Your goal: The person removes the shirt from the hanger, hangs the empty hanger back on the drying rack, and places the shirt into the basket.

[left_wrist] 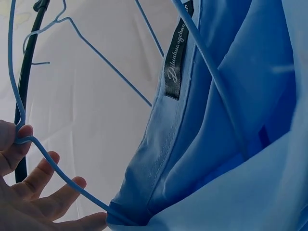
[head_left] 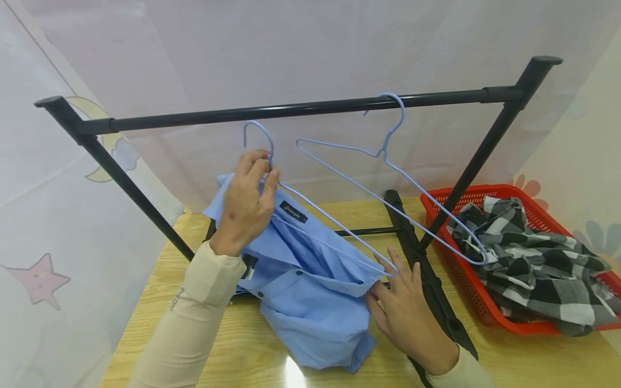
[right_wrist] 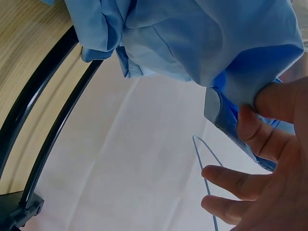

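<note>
A rumpled light-blue cloth shirt (head_left: 315, 315) with dark buttons fills the frame's centre, its right edge pinched by the right hand (head_left: 405, 307). A thin pale-blue hanger (head_left: 339, 226), held below its hook by the left hand (head_left: 247, 202), slants partly inside it, right end protruding.

The left hand (head_left: 245, 202) covers part of the pale-blue hanger's (head_left: 335, 221) neck, and one end of that hanger vanishes inside the blue shirt (head_left: 315, 323). Shirt and left sleeve (head_left: 199, 302) mask most of the rack's (head_left: 242, 114) foot toward the bench's (head_left: 145, 323) left edge; the sleeve's tiny mark I can't make out. At the bench's right side, checked cloth (head_left: 529, 253) hides the floor of the red basket (head_left: 473, 293), whose end the head view cuts off.
</note>
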Demonstrator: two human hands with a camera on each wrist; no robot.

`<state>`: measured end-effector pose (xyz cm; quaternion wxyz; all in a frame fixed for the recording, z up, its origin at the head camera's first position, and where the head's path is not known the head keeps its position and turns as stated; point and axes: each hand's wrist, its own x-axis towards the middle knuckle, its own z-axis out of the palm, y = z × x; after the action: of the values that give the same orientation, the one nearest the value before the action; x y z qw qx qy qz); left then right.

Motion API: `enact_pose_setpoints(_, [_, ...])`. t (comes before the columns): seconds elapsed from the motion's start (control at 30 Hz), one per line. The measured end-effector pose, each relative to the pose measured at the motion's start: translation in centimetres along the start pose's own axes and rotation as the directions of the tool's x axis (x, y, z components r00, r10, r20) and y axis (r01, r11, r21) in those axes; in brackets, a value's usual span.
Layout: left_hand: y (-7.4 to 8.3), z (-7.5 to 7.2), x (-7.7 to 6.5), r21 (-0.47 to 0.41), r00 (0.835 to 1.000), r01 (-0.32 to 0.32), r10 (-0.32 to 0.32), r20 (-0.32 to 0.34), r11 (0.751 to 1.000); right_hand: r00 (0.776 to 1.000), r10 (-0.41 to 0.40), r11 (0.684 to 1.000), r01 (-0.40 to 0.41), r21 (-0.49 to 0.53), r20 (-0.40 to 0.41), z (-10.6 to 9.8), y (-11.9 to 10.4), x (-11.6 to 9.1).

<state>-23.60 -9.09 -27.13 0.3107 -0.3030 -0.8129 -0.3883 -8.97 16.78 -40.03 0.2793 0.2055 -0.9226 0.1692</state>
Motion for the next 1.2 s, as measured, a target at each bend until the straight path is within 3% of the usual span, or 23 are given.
enact_pose_setpoints(0.27, [0.1,0.1,-0.1,0.0,1.0,-0.024,0.024,0.007,1.0,0.991,0.094,0.995,-0.091,-0.041,0.093,-1.5,0.7,0.6])
enact_pose_setpoints(0.63, [0.4,0.2,-0.3,0.041,1.0,-0.026,0.025,0.015,0.999,0.99,0.124,0.989,-0.129,0.072,0.072,-5.1,1.5,2.1])
enact_pose_setpoints(0.9, [0.5,0.4,-0.4,0.038,0.999,-0.03,0.029,0.026,0.999,1.0,0.026,0.995,-0.024,0.101,-0.013,-5.5,0.4,4.5])
enact_pose_setpoints(1.2, [0.7,0.5,-0.4,0.033,0.999,-0.049,0.048,0.023,0.998,0.998,-0.064,0.989,0.066,0.134,-0.021,-4.5,-0.9,6.7])
